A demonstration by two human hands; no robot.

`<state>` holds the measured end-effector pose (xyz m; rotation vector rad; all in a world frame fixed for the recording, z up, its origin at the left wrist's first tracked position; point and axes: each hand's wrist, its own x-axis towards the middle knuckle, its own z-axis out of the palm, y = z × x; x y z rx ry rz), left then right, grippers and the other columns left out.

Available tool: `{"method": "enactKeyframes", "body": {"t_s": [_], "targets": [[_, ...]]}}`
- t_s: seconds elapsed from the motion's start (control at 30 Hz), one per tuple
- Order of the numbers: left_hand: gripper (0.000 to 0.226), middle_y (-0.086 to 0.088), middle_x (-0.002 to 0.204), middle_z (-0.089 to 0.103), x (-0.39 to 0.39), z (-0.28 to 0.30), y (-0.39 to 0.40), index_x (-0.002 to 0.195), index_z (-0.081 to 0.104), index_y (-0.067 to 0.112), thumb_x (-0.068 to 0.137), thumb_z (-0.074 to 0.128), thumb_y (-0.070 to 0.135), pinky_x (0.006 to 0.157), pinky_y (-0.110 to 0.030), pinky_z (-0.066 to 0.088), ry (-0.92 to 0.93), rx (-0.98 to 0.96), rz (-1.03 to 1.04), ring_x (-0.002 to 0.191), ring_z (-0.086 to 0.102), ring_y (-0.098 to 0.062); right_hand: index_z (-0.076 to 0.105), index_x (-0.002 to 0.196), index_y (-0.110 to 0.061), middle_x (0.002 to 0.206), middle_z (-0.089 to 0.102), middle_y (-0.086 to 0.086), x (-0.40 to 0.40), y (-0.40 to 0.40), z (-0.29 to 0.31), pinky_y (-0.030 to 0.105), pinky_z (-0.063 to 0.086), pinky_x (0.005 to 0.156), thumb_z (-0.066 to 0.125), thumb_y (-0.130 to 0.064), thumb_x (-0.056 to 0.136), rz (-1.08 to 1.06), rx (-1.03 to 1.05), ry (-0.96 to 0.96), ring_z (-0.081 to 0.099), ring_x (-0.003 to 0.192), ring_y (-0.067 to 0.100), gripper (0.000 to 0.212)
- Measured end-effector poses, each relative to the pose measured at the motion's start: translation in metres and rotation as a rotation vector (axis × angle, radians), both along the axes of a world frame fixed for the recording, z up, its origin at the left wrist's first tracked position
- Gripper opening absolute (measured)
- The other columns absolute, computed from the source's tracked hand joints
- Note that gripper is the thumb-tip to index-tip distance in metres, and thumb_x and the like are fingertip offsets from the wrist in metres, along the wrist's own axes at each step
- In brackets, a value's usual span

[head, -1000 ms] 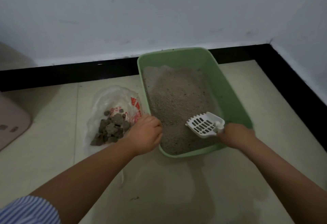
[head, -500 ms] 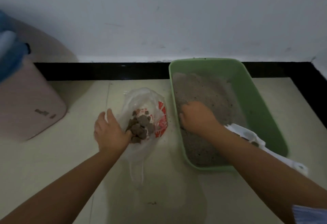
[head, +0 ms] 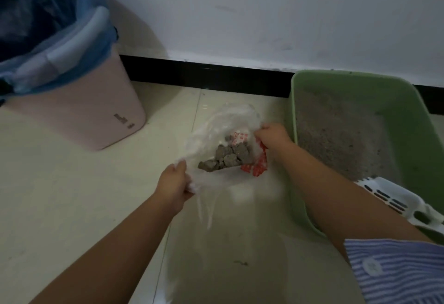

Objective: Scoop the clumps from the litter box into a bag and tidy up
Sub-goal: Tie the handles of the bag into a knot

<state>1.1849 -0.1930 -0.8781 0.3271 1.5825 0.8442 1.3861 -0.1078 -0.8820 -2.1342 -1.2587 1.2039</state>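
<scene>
The left hand grips the near edge of the clear bag on the floor; the right hand pinches its far edge; grey clumps sit inside; the scoop rests on the green litter box's near rim; a pink bin stands by the wall.

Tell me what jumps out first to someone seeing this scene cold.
Both hands grip a clear plastic bag of grey clumps on the floor, left hand at its near edge, right hand at its right. A green litter box sits right; a pink bin stands left.
</scene>
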Motion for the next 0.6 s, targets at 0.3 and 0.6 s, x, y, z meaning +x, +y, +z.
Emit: {"method": "enactKeyframes", "body": {"t_s": [0.3,0.6], "targets": [[0.025,-0.002,0.065,0.036,-0.015,0.06,0.051,0.08,0.044,0.014,0.096,0.039,-0.004,0.025,-0.008,0.029,-0.35,0.08,-0.11,0.03,0.036,-0.001,0.051,0.061,-0.01,0.047,0.056,0.001,0.003,-0.013,0.06,0.012,0.035,0.033,0.055,0.002,0.073,-0.101,0.025,0.991,0.051,0.034,0.005,0.017],[0.024,-0.006,0.068,0.035,-0.005,0.133,0.096,0.075,0.041,0.005,0.091,0.036,-0.011,0.026,-0.007,0.024,-0.508,0.156,-0.007,0.046,0.036,-0.004,0.052,0.066,-0.016,0.055,0.044,-0.001,0.01,0.017,0.14,0.009,0.029,0.032,0.051,0.011,0.082,-0.134,0.5,0.241,0.04,0.028,-0.003,0.031]]}}
